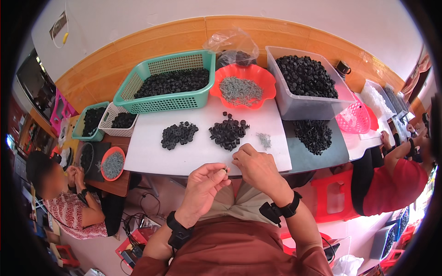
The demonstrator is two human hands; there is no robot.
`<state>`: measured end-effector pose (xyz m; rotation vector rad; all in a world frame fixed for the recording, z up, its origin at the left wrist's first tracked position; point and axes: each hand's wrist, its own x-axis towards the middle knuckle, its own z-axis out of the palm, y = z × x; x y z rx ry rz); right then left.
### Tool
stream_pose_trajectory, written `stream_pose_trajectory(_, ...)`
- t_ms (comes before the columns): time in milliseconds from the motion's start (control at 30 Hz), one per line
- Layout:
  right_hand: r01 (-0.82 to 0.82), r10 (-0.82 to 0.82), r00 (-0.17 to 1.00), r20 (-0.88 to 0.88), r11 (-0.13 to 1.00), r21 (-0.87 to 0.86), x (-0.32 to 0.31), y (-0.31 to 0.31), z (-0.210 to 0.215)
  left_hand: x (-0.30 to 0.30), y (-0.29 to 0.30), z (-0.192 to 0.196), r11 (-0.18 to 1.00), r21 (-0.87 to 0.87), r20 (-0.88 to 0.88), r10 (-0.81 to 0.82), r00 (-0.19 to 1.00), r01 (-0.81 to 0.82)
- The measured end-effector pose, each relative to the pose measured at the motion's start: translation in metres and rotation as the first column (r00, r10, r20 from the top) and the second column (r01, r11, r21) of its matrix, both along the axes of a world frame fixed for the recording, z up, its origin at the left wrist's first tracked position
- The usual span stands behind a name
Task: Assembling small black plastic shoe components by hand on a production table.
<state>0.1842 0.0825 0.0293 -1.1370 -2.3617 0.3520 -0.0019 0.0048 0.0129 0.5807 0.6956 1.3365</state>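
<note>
My left hand (pixel 204 185) is closed at the near edge of the white table (pixel 152 154), pinching a small dark part (pixel 225 171) at its fingertips. My right hand (pixel 254 164) is curled right beside it, fingertips meeting the same part. Just beyond my hands lie two heaps of black round parts (pixel 228 130), the smaller heap (pixel 178 134) to the left. A small cluster of grey screws (pixel 264 140) lies to the right of them.
An orange bowl of grey screws (pixel 242 87), a green basket of black parts (pixel 168 83) and a clear bin of black parts (pixel 306 80) line the back. Another black heap (pixel 314 135) lies on grey board. Other people sit at the left (pixel 69 202) and right (pixel 396 177).
</note>
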Motion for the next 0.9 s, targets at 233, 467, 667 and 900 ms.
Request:
stream_pose_trajectory(233,0.027,-0.027,1.0,-0.013,1.0,0.011,0.0,0.001,-0.009,-0.003,0.002,0.0,1.0,0.002,0.004,0.021,1.0,-0.021)
stream_pose_trajectory(467,-0.013,0.014,0.966,-0.26,1.0,0.006,0.01,-0.01,-0.006,-0.002,0.003,0.003,1.0,-0.007,0.006,0.027,1.0,-0.027)
stream_pose_trajectory(667,-0.126,0.065,0.859,-0.508,0.988,-0.088,0.008,-0.028,0.003,-0.002,0.005,0.001,0.999,-0.044,0.101,-0.022,0.995,0.027)
stream_pose_trajectory(900,-0.1,0.113,0.798,-0.592,0.993,0.055,0.002,-0.033,0.001,0.006,0.003,0.006,0.994,-0.087,0.192,-0.047,0.98,0.064)
